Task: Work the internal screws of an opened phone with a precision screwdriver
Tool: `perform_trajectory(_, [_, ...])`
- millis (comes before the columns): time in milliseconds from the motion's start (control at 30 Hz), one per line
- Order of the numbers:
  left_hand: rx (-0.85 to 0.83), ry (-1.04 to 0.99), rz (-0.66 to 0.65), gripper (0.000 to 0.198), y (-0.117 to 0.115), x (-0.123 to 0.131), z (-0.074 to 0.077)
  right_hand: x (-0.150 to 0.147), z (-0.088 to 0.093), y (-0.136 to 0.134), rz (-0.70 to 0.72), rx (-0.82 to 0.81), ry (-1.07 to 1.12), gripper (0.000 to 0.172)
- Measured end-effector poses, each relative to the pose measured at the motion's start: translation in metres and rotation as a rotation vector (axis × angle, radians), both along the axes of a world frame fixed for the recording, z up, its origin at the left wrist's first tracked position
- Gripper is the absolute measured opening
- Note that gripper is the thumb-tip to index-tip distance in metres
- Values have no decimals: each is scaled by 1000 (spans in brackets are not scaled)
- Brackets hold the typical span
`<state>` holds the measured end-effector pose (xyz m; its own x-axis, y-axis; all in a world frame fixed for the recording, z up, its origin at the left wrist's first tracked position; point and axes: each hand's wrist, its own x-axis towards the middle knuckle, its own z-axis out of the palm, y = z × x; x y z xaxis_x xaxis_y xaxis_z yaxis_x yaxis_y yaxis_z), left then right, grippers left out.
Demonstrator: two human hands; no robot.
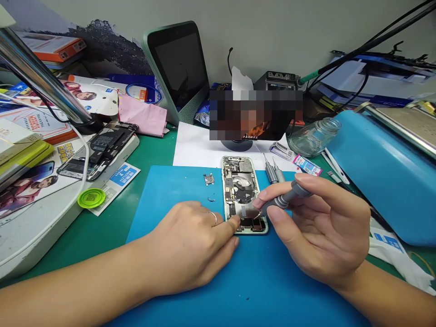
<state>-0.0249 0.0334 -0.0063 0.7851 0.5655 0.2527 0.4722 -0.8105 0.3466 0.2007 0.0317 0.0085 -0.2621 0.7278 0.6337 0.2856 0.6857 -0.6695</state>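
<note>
An opened phone (pixel 240 181) with its circuit boards bare lies on a blue work mat (pixel 170 195). My left hand (pixel 190 247) rests on the mat, fingers curled, with its fingertips pressed against the phone's lower left corner. A ring sits on one finger. My right hand (pixel 320 227) pinches a grey precision screwdriver (pixel 284 200), whose tip points down at the phone's lower right part. A small loose component (pixel 209 179) and tiny parts lie on the mat left of the phone.
Two more screwdrivers (pixel 272 172) lie right of the phone. A glass bottle (pixel 313 136) and a blue machine (pixel 378 172) stand at the right. At the left are another disassembled phone (pixel 98 147), a green cap (pixel 91 198) and a white tray. A tablet (pixel 177 68) leans behind.
</note>
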Motion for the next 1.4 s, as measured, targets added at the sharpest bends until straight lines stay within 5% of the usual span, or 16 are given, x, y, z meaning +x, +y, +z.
perform_trajectory(1400, [-16,3,-9,32,1,1,1,1,-2,-1,-16,-28,-7,71])
